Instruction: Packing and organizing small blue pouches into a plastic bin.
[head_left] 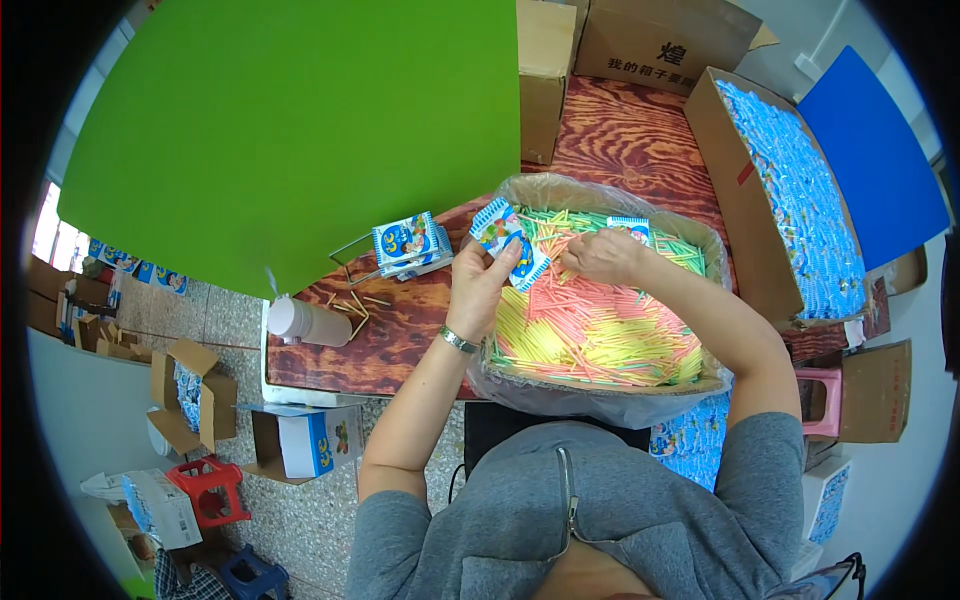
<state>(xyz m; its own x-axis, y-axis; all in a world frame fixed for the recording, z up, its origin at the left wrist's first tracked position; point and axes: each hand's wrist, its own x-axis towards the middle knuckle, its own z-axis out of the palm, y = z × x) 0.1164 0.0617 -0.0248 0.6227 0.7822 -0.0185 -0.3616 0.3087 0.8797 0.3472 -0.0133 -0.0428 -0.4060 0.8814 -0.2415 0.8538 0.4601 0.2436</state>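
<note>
My left hand (476, 290) grips a blue-and-white packet (497, 230), thumb across its front, over the left edge of a carton. That carton, lined with a clear plastic bag (690, 215), holds many thin sticks (600, 340) in pink, yellow and green. Over the sticks, just right of the packet, my right hand (608, 256) has its fingers drawn together in a pinch; anything between the fingertips is hidden. Beyond this hand another packet (630, 228) lies on the sticks. To the left, a stack of similar packets (408, 245) sits by a bent wire stand (350, 262).
A white bottle (308, 322) lies on the wood-patterned table (400, 355), near a few loose sticks. At right, a carton (745, 215) is filled with blue packets. A large green panel (300, 130) spans the far left, and brown cartons (655, 45) stand behind.
</note>
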